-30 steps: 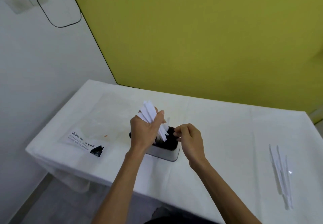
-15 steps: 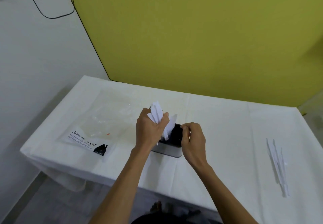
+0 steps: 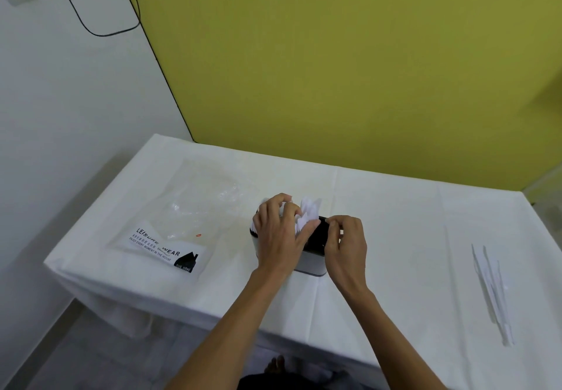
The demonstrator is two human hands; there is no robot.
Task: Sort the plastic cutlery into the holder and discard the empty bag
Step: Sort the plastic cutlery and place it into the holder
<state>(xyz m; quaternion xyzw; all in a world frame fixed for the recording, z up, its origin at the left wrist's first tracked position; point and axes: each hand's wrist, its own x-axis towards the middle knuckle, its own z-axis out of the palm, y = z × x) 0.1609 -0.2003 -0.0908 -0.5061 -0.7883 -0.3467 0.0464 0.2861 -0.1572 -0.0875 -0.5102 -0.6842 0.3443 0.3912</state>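
since a second ago my left hand (image 3: 275, 237), curled round the cutlery bundle (image 3: 308, 211), has sunk it into the holder (image 3: 310, 263) — right hand (image 3: 346, 245) pinched at its rim, on what i can't tell — loose pieces (image 3: 491, 292) and bag (image 3: 170, 231) remain.

The left hand (image 3: 278, 234) has sunk — its white cutlery (image 3: 308, 211) now down in the holder (image 3: 313, 263).

Holder (image 3: 310, 263): left side and near rim hidden behind both hands.
Cutlery (image 3: 308, 211) gripped by left hand (image 3: 275, 237): kinds indistinct, lower ends covered.
Right hand (image 3: 346, 246): unclear whether it pinches anything.
Loose pieces (image 3: 492, 295), bench (image 3: 395, 222) right edge: kinds too faint.
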